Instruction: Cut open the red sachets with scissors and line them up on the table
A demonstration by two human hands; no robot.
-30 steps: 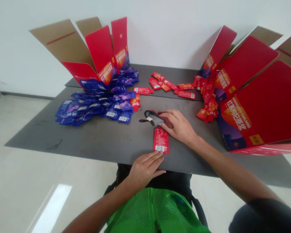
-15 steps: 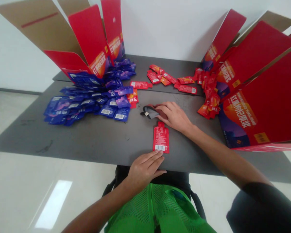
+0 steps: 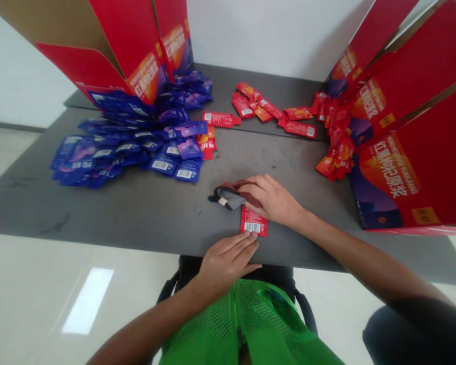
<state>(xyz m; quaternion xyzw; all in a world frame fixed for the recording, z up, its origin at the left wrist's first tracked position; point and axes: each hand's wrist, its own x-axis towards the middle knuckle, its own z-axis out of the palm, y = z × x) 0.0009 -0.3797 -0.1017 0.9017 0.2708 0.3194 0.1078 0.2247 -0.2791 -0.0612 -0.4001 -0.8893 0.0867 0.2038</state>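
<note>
A red spouted sachet (image 3: pixel 253 221) lies on the table near its front edge, its barcode end towards me. My left hand (image 3: pixel 228 257) rests with its fingers stretched out, fingertips touching the sachet's barcode end. My right hand (image 3: pixel 274 201) is closed around a folded grey cloth (image 3: pixel 231 198) with black edging, a small pale tag and a reddish part. Cloth and hand cover the sachet's upper half and spout.
Many blue sachets (image 3: pixel 110 147) are heaped at the left before an open red carton (image 3: pixel 148 76). Several loose red sachets (image 3: pixel 264 107) lie at the back. More red sachets (image 3: pixel 336 139) pile against red cartons (image 3: pixel 399 177) at the right. The grey table (image 3: pixel 155 213) ends just before my body.
My right hand has brought the cloth towards me, over the red sachet's upper part. My left hand has stayed at the barcode end. The camera view has shifted slightly.
</note>
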